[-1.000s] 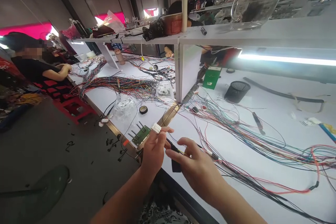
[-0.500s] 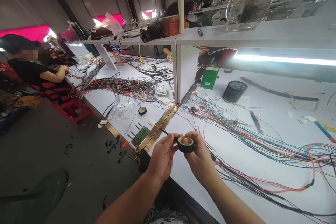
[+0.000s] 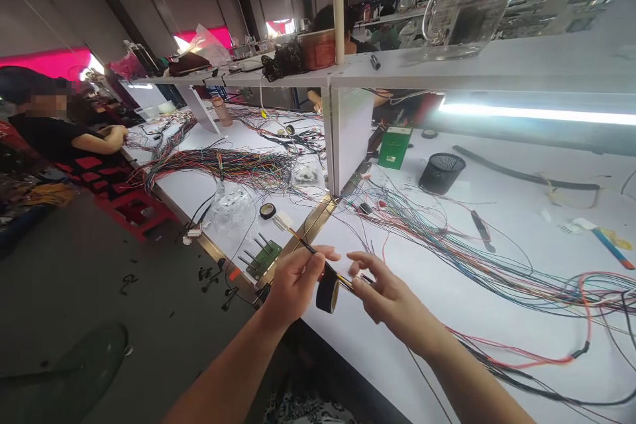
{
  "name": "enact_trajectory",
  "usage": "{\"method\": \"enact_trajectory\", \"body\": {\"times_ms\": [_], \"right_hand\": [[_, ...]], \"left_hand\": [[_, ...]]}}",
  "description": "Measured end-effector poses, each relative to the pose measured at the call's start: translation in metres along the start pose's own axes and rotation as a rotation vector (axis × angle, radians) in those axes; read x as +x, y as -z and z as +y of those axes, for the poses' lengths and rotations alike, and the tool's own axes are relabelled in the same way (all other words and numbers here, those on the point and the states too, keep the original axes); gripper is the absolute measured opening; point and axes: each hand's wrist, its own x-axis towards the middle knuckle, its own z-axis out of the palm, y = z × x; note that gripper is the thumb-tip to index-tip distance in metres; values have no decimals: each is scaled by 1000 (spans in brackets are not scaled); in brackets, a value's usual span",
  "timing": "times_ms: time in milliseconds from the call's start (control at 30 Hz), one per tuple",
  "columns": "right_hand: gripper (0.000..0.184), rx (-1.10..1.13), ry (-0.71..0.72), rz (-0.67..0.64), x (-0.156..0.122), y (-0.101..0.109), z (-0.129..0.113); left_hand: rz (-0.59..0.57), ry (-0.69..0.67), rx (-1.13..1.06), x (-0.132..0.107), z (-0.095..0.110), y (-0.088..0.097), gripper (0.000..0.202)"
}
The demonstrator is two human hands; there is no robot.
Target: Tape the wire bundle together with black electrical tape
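My left hand [image 3: 295,281] pinches a thin wire harness [image 3: 342,280] with yellow, red and black strands. A white connector [image 3: 283,221] ends the harness beyond my fingers, with dark tape wrapped behind it. From the wires just right of my left thumb hangs a roll of black tape [image 3: 326,295], tilted on its side. My right hand [image 3: 385,291] is beside the harness, thumb and fingers apart and curved; the wires run up to its thumb. Below my left hand, to the left, is a green board with upright metal pins [image 3: 262,258].
A second tape roll [image 3: 267,211] lies near a clear plastic bag [image 3: 231,207]. Long wire bundles [image 3: 447,238] spread across the right of the table. A black mesh cup [image 3: 442,173] and a green box [image 3: 395,147] stand behind, under a shelf [image 3: 477,73]. A co-worker [image 3: 54,126] sits at far left.
My right hand has let go of the tape roll and moved right, its fingers opening. The roll has tipped down and now hangs from the harness by my left hand.
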Motion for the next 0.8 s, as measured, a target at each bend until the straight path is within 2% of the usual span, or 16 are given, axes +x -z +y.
{"method": "enact_trajectory", "body": {"times_ms": [67, 167, 233, 300, 367, 400, 467, 533, 600, 633, 700, 800], "right_hand": [[36, -257, 240, 108, -3, -8, 0], [48, -705, 585, 210, -4, -23, 3], [47, -851, 700, 257, -2, -30, 4], [37, -818, 734, 291, -2, -31, 6], [28, -630, 686, 356, -1, -26, 8], [25, -511, 605, 395, -1, -22, 9], [21, -297, 326, 407, 0, -13, 11], [13, -163, 6, 240, 2, -2, 12], [17, -65, -191, -3, 2, 7, 11], [22, -13, -230, -92, 1, 11, 10], [33, 98, -215, -159, -4, 16, 6], [40, 142, -28, -112, -13, 16, 2]], "left_hand": [[91, 77, 22, 1, 2, -4, 33], [113, 162, -15, 0, -1, -10, 36], [109, 190, -46, -1, -6, -14, 37], [132, 213, -88, -2, -11, -16, 36], [167, 212, -151, -6, -15, -18, 34], [184, 181, -185, -9, -16, -18, 33], [183, 54, -211, -14, -16, -18, 30], [115, -94, -180, -18, -14, -17, 29], [1, -185, -151, -17, -12, -14, 29], [-47, -220, -147, -16, -11, -12, 28], [-75, -267, -147, -11, -12, -11, 26], [49, -203, -94, -3, -13, -13, 23]]}}
